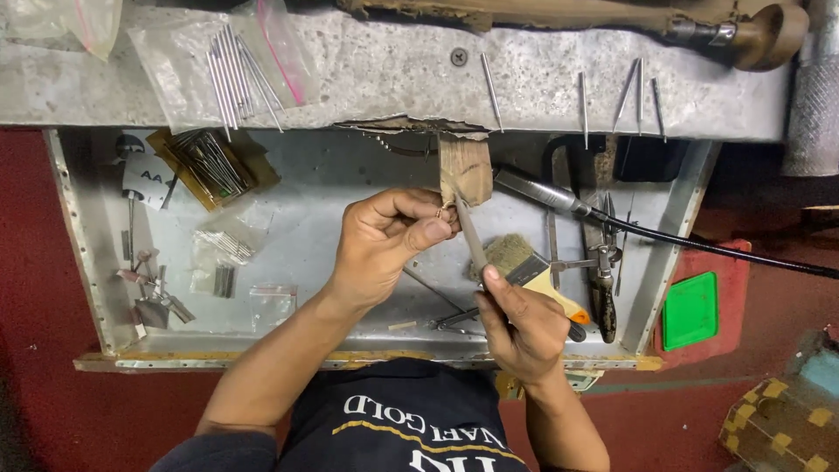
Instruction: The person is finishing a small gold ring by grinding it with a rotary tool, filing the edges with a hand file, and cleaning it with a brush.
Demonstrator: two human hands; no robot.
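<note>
A tiny, pale metal piece (440, 212) is pinched in the left hand (384, 245) against the wooden bench peg (466, 168), at twelve o'clock from the person. A slim file (469, 234) is gripped by the right hand (522, 325) and laid against the piece; filing seems under way, though how much is finished cannot be told, the piece being too small. At three o'clock a brush (524, 262) and pliers (601, 288) lie in the metal tray (323, 175); loose burs (229, 74) rest on the desk (393, 70) above.
</note>
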